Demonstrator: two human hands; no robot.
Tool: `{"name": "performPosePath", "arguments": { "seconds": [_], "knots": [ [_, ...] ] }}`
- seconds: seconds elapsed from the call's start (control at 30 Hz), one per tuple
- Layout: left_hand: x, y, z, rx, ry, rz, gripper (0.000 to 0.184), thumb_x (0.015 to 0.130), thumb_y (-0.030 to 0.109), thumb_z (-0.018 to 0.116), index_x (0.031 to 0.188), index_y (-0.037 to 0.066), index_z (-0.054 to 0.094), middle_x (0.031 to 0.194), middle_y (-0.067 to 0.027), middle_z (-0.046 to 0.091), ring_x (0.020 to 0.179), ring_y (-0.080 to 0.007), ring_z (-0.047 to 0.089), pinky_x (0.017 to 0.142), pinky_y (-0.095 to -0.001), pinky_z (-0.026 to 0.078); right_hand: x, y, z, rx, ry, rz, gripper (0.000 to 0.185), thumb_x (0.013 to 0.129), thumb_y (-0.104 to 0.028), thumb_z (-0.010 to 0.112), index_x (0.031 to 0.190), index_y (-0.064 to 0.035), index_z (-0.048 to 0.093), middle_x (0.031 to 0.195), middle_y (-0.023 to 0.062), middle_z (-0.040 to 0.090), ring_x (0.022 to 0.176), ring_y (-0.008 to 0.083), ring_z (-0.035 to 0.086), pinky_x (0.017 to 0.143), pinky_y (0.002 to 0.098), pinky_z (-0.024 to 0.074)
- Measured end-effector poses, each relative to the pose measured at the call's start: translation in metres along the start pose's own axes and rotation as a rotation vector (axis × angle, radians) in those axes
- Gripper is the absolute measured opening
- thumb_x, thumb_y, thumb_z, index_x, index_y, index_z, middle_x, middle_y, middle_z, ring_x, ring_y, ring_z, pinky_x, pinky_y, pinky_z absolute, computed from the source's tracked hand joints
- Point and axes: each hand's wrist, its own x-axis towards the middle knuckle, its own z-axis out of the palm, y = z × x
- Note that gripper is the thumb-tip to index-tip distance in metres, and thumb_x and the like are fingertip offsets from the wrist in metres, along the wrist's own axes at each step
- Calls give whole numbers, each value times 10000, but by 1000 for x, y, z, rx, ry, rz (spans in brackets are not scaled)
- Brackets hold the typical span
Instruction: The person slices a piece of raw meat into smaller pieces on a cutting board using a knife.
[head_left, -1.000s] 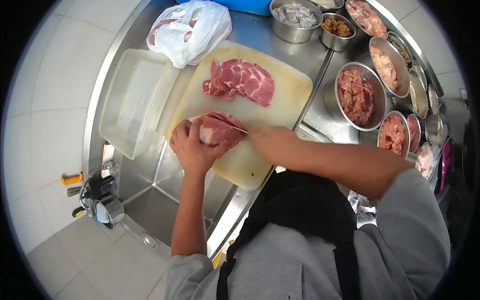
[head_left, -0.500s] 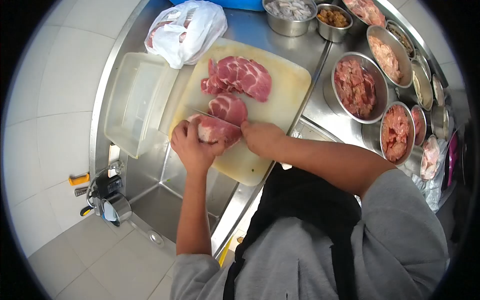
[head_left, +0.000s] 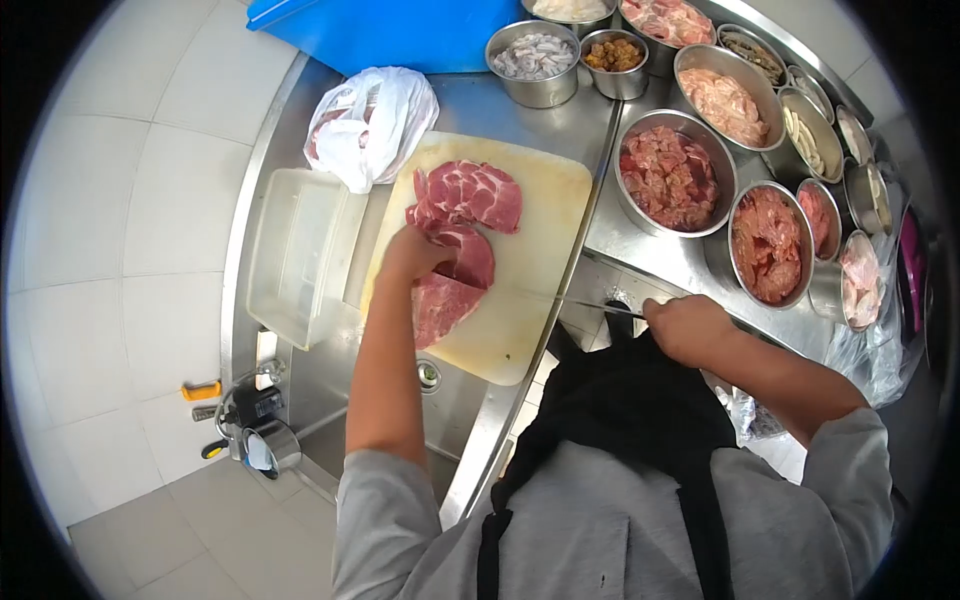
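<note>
My right hand (head_left: pixel 688 330) is closed around the handle of a knife (head_left: pixel 598 305), held off the right side of the cutting board (head_left: pixel 548 230). Its thin blade points left, its tip just over the board. On the meat, my left hand (head_left: pixel 412 256) has its fingers curled over the edge of a raw meat slice (head_left: pixel 474 256), gripping it; the fingertips are partly hidden. Below that slice lies the uncut meat block (head_left: pixel 440 312), its cut face toward the slice. Several marbled slices (head_left: pixel 478 195) overlap farther up the board.
Left of the board stands a clear plastic tub (head_left: pixel 262 260), with a white plastic bag (head_left: pixel 400 110) of meat above it. A blue container (head_left: pixel 400 35) is at the back. Metal bowls of meat, such as one large bowl (head_left: pixel 622 165), crowd the right counter. A steel sink (head_left: pixel 380 400) lies below the board.
The knife has come out of the meat and moved right, away from the board, with my right hand. My left hand has shifted from the block to the slice beside it. The view has shifted.
</note>
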Motion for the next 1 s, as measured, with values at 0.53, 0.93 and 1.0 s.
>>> {"name": "performPosePath", "arguments": {
  "seconds": [0.53,0.93,1.0],
  "knots": [
    [-43,19,-50,-1000,-277,466,254,814,-89,720,1032,19,647,956,-58,696,871,-156,693,760,-294,578,-46,27,25,281,330,148,237,955,-240,525,996,-7,533,752,215,682,738,421,677,683,528,532],
    [-5,17,-30,-837,51,340,336,864,18,720,1186,-20,629,973,-45,688,828,-122,641,769,-280,541,-38,18,31,278,346,147,248,938,-242,553,1002,-4,530,757,216,681,750,418,679,714,515,541],
    [1,-8,-30,-460,549,355,357,858,33,721,1194,-37,623,981,-47,680,881,-118,631,783,-270,526,-34,15,31,261,366,136,247,925,-239,583,989,-8,527,747,211,680,742,422,674,713,515,542]
  ]
}}
